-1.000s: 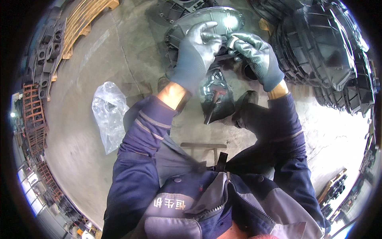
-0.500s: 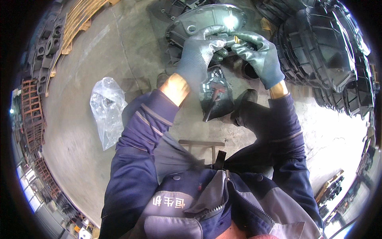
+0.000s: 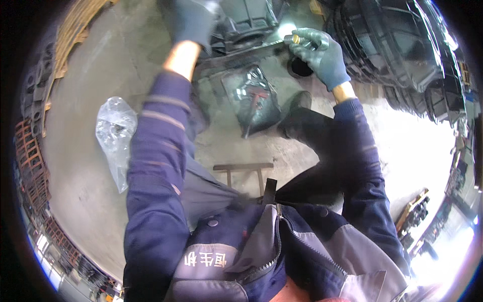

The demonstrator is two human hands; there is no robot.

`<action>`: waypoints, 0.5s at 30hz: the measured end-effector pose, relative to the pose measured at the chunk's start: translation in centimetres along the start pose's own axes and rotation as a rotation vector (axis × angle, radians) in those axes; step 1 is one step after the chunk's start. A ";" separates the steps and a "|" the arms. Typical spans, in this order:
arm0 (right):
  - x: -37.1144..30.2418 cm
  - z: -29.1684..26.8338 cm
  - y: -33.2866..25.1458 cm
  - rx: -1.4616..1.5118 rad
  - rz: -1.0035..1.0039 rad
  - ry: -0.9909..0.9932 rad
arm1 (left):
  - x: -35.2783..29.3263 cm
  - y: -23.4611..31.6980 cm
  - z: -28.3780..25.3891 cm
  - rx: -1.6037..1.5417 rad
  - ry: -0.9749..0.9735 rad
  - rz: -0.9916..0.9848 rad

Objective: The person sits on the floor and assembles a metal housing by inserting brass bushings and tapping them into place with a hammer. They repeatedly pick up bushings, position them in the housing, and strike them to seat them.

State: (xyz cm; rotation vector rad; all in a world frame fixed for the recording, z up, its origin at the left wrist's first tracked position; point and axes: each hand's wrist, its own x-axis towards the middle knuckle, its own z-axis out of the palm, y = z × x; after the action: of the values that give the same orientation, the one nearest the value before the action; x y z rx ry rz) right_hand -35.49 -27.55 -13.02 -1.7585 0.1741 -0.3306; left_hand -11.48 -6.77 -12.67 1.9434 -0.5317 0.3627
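Observation:
My right hand (image 3: 320, 58), in a grey-blue coated glove, pinches a small metal cylindrical fitting (image 3: 291, 39) with a brass-coloured end. It is raised beside the right edge of a large dark casting (image 3: 250, 17) on the floor. My left hand (image 3: 195, 21), gloved alike, reaches far forward to the casting's left side. Motion smears it and the top edge cuts it off, so its fingers cannot be made out. Nearer my feet, a hammer (image 3: 258, 95) with a reddish head and several small shiny metal pieces (image 3: 254, 75) lie on a dark tray or bag (image 3: 266, 113).
A clear plastic bag (image 3: 116, 133) lies on the floor at left. Stacks of big black ribbed castings (image 3: 387, 45) rise at right. A metal bar frame (image 3: 243, 166) stands between my legs. Wooden pallets (image 3: 75, 32) line the far left.
My hands have parted. The left has swung forward and left, away from the fitting, while the right keeps hold of it. My view has shifted, so the casting now sits higher in the picture.

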 end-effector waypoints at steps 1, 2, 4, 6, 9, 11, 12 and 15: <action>-0.4 -1.1 1.7 -0.636 -0.069 0.083 | 1.7 -2.9 0.0 0.146 0.042 -0.032; -0.7 -2.0 3.7 -0.577 0.049 0.119 | 2.5 -5.8 0.4 0.219 0.028 -0.071; -1.6 -3.5 7.7 -0.458 0.312 0.197 | 4.2 -11.2 1.2 0.178 -0.001 0.036; -2.5 -4.8 11.6 -0.405 0.355 0.223 | 4.2 -15.1 2.9 0.089 -0.070 0.114; -3.7 -6.2 16.4 -0.779 0.380 0.174 | 4.3 -18.1 4.2 0.201 -0.167 -0.047; -4.0 -6.2 19.4 -0.908 0.363 0.135 | 4.6 -18.6 4.5 0.220 -0.196 -0.073; -4.1 -6.0 20.9 -0.777 0.481 0.140 | 4.7 -18.6 4.5 0.224 -0.211 -0.081; -4.2 -5.6 25.3 -0.983 0.469 0.063 | 5.2 -18.5 4.0 0.227 -0.238 -0.098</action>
State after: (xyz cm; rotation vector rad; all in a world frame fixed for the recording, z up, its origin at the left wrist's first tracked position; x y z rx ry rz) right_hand -39.64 -36.95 -37.19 -2.5778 0.8962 0.0791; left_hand 2.56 -4.84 -26.20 2.2395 -0.5651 0.1327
